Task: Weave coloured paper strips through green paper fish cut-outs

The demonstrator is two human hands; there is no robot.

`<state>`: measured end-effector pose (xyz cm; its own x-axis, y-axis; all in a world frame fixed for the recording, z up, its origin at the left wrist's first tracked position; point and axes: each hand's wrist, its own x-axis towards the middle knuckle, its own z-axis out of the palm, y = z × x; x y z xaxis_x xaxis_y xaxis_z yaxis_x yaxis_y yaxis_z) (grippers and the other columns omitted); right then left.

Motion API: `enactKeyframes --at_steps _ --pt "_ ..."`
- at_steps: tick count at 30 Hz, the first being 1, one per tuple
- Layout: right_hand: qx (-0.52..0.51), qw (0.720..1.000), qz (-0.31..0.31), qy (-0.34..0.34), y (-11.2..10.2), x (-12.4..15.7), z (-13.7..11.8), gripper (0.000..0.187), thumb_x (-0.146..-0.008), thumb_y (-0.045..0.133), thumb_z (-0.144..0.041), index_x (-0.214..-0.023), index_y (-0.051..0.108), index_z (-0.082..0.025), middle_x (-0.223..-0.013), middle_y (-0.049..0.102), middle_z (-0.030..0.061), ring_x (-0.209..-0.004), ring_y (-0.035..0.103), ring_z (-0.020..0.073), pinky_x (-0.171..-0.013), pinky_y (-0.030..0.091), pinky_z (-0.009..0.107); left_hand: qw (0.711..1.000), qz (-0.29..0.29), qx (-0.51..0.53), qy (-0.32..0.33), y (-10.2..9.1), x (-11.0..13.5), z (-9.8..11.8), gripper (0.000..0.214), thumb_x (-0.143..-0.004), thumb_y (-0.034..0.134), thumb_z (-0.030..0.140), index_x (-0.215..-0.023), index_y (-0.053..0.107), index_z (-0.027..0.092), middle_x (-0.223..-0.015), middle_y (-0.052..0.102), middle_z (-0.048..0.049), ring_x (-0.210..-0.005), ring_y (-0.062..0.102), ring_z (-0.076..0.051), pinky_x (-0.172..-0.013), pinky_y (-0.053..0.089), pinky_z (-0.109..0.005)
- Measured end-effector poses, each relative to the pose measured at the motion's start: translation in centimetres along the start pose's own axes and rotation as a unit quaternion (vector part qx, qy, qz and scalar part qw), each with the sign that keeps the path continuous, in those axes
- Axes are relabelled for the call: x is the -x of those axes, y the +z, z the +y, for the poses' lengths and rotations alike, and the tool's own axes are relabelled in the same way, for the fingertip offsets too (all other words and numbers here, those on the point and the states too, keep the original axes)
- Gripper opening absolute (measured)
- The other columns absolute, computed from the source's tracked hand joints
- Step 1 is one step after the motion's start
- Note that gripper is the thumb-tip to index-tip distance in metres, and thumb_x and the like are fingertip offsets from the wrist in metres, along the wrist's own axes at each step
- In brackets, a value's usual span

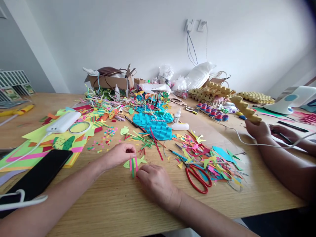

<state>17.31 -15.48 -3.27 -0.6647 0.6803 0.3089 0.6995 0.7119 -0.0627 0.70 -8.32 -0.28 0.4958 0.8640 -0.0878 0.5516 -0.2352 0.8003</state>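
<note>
Paper fish (126,164) light green, crossed by pink strip (136,164) and darker green strip (133,168), scissors (191,169) red-handled, pleated paper (159,130) bright blue, phone (40,176) black, power bank (63,121) white, worktop (103,205) tan wood-grain, oval cutout (59,143) pale yellow with green dots.
</note>
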Motion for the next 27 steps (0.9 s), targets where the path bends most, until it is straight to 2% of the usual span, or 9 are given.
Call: enactKeyframes --at_steps 10,19,27 --pt "-0.041 0.998 -0.005 0.049 0.8 -0.1 -0.1 0.013 -0.084 0.050 -0.015 -0.074 0.057 -0.018 -0.076 0.060 0.0010 -0.068 0.052 0.0119 -0.059 0.036 0.022 0.996 0.038 -0.071 0.048 0.4 -0.9 -2.0 0.010 -0.065 0.053 0.017 -0.055 0.056 0.018 -0.061 0.053 0.0024 -0.062 0.048 -0.014 -0.056 0.034 -0.022" --pt "-0.056 0.997 0.011 0.043 1.4 0.2 0.0 0.017 -0.087 0.046 -0.016 -0.074 0.057 -0.018 -0.077 0.059 0.0020 -0.071 0.050 0.0131 -0.063 0.038 0.023 0.993 0.050 -0.084 0.064 0.6 -1.0 -2.7 0.011 -0.068 0.055 0.015 -0.057 0.057 0.018 -0.067 0.053 0.0012 -0.067 0.049 -0.014 -0.060 0.036 -0.023" --pt "-0.058 0.997 0.021 0.044 1.5 0.2 0.0 0.017 -0.087 0.046 -0.015 -0.073 0.056 -0.018 -0.076 0.058 0.0012 -0.070 0.049 0.0128 -0.061 0.037 0.023 0.993 0.055 -0.091 0.058 0.7 -1.2 -2.8 0.011 -0.067 0.056 0.014 -0.057 0.056 0.018 -0.066 0.052 0.0015 -0.067 0.048 -0.014 -0.058 0.035 -0.022"
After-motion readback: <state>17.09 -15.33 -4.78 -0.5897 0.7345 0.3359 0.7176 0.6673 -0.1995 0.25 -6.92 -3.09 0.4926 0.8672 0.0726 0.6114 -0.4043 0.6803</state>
